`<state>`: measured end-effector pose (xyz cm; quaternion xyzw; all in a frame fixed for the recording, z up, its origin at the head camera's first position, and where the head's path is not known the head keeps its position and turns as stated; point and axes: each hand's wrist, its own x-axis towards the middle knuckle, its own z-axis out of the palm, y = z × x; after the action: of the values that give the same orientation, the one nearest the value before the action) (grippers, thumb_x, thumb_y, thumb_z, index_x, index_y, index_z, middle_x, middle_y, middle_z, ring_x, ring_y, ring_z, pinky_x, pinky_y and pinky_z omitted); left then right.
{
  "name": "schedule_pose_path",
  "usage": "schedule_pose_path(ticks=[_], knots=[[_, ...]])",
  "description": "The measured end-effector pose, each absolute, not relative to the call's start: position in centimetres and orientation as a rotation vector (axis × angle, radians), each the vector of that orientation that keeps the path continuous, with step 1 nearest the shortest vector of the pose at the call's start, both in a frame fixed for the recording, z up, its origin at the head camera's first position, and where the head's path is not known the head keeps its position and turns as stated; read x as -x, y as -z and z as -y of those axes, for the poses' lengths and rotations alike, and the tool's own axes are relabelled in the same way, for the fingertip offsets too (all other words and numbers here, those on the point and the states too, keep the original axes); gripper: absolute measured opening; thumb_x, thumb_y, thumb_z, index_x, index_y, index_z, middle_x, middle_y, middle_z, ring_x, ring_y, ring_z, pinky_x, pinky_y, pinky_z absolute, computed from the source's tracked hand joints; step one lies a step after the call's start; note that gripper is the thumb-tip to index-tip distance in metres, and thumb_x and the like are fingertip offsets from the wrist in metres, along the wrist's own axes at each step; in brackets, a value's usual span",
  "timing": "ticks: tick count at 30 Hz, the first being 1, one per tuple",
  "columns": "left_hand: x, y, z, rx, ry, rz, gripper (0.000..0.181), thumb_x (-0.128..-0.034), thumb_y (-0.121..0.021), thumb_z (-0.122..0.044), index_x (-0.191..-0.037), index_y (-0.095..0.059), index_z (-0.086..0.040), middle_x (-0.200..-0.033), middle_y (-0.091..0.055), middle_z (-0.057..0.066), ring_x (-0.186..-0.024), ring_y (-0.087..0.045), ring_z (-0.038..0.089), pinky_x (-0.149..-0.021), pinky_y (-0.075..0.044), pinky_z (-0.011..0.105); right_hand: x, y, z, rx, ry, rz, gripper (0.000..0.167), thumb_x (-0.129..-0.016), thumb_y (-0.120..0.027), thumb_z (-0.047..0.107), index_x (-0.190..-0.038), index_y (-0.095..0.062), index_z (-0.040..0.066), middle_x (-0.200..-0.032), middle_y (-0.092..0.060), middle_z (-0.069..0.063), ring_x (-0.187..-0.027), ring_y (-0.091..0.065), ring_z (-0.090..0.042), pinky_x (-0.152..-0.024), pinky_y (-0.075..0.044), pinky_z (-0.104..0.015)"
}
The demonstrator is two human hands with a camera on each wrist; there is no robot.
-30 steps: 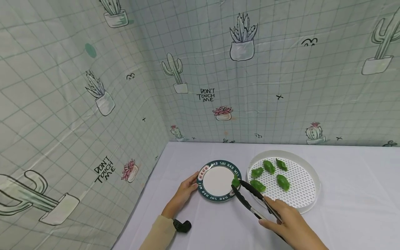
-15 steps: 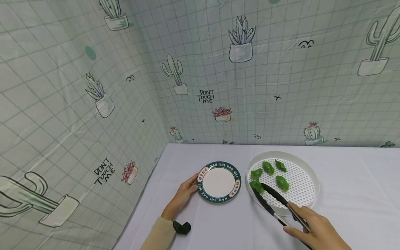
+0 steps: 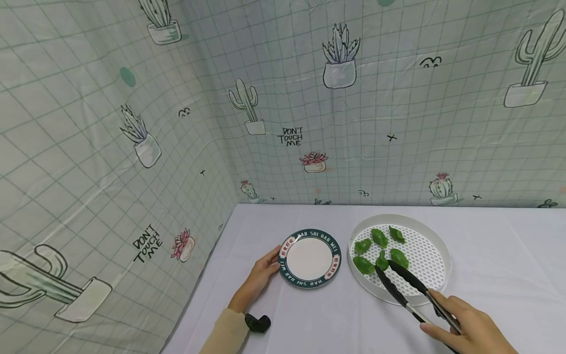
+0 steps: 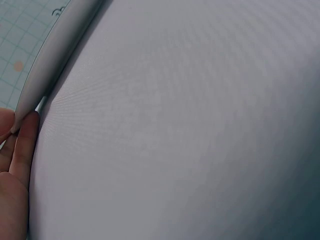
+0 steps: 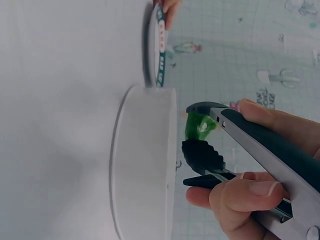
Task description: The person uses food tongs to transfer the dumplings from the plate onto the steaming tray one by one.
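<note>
My left hand (image 3: 262, 275) holds the left rim of a round white plate (image 3: 309, 258) with a green lettered border. In the left wrist view the thumb lies above that rim and fingers lie under it. My right hand (image 3: 470, 322) grips metal tongs (image 3: 407, 301) with black tips. Between those tips is a small green pepper (image 5: 199, 125), lifted above the rim of a round white tray (image 3: 435, 275) in the right wrist view. Several more green peppers (image 3: 363, 265) lie on the left half of the tray's perforated floor.
A white cloth (image 3: 327, 319) covers the table. Behind and to the left hangs a grid-patterned curtain (image 3: 283, 98) printed with cacti. Near the left sleeve (image 3: 225, 332) is a black device (image 3: 258, 322) at the wrist.
The tongs have moved right from over the plate's right edge to above the tray, and the pepper is still between their tips. The left hand and plate have stayed in place.
</note>
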<state>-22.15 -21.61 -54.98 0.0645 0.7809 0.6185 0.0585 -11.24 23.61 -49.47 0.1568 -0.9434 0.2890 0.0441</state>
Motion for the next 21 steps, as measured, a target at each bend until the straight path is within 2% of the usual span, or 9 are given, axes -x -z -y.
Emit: schedule_pose_path(ticks=[5, 14, 21], knots=[[22.1, 54.9, 21.7, -0.220, -1.870, -2.372, 0.052, -0.1024, -0.045, 0.000, -0.152, -0.029, 0.009, -0.157, -0.029, 0.025, -0.146, -0.025, 0.039, -0.118, -0.018, 0.051, 11.7, 49.6, -24.7, -0.416, -0.817, 2.983, 0.072, -0.083, -0.079, 0.038, -0.132, -0.057, -0.009, -0.082, -0.050, 0.005, -0.064, -0.039, -0.003, -0.056, -0.039, -0.029], [22.2, 54.9, 21.6, -0.183, -1.872, -2.368, 0.053, -0.1023, -0.044, 0.001, -0.153, -0.030, 0.006, -0.159, -0.027, 0.020, -0.148, -0.022, 0.034, -0.119, -0.017, 0.047, 12.0, 49.6, -26.1, -0.348, -0.791, 3.053, 0.074, -0.085, -0.076, 0.042, -0.132, -0.054, -0.012, -0.084, -0.053, 0.002, -0.064, -0.041, -0.009, -0.056, -0.039, -0.030], [22.2, 55.1, 21.6, -0.163, -1.850, -2.396, 0.053, -0.1020, -0.045, 0.000, -0.153, -0.031, 0.004, -0.159, -0.029, 0.019, -0.148, -0.022, 0.034, -0.119, -0.017, 0.048, 12.4, 49.2, -26.8, -0.335, -0.761, 3.029, 0.075, -0.083, -0.079, 0.038, -0.130, -0.054, -0.016, -0.074, -0.042, 0.003, -0.061, -0.037, -0.010, -0.055, -0.035, -0.028]])
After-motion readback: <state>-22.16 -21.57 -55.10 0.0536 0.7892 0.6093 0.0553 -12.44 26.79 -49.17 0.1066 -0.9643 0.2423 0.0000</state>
